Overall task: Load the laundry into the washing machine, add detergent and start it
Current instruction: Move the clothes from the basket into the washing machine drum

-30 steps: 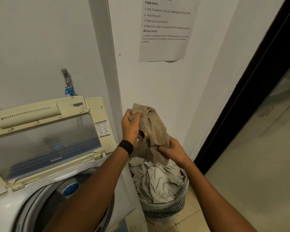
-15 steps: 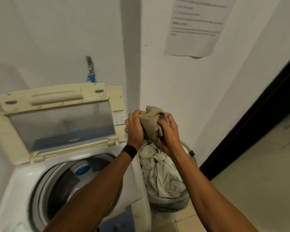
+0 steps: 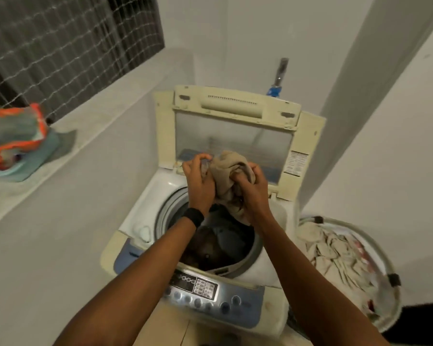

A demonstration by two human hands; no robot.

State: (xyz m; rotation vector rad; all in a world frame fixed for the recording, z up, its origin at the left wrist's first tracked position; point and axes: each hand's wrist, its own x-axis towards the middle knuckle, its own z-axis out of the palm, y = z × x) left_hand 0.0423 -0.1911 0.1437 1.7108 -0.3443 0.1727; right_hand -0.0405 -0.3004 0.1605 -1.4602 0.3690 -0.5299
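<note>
A top-loading washing machine stands in the middle with its cream lid raised. Dark clothes lie inside its drum. Above the drum opening I hold a bunched beige garment. My left hand grips its left side and my right hand grips its right side. A black band sits on my left wrist. The laundry basket with pale crumpled clothes stands on the floor at the right. The control panel faces me at the machine's front.
A ledge runs along the left wall under a netted window; an orange and teal bag lies on it. A tap with a blue fitting sticks out behind the lid. White walls close in on both sides.
Both hands carried the beige garment left from above the basket to over the open drum. My view swung left and down, so the ledge and control panel now show.
</note>
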